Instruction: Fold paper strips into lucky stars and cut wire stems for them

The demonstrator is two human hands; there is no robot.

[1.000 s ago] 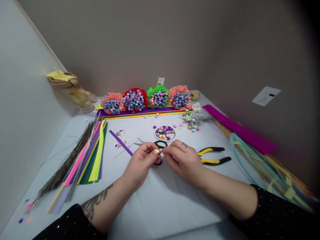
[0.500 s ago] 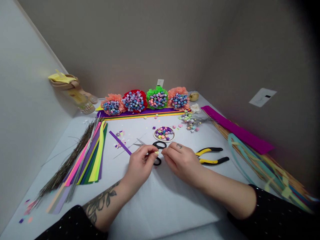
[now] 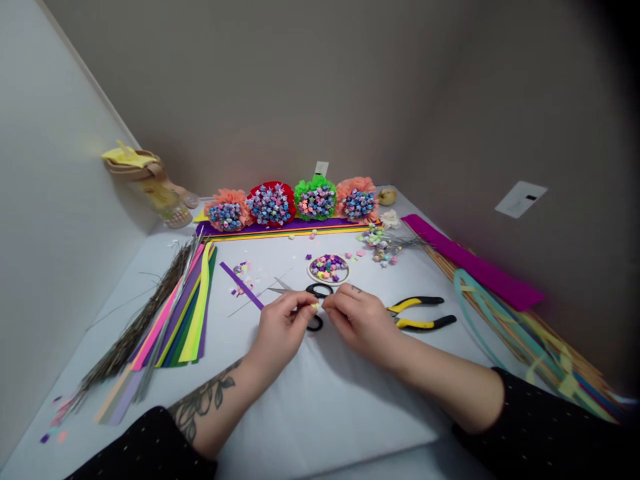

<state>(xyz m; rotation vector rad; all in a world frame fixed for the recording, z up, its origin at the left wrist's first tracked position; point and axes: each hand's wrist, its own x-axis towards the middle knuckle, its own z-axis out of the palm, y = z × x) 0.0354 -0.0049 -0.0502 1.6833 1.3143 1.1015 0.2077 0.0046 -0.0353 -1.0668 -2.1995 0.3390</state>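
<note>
Fingers: yellow paper piece (image 3: 315, 305) pinched by left hand (image 3: 283, 323) | right hand (image 3: 363, 323) bunched just rightward, hold unclear | inside worktop's (image 3: 320, 407) front edge

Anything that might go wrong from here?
1. The tiny yellow piece pinched in the left hand may slip; it's small.
2. The scissors lie open just beyond that hand, so a careless reach might meet a blade.
3. The right hand could bump the dish beyond it, spilling the stars.
</note>
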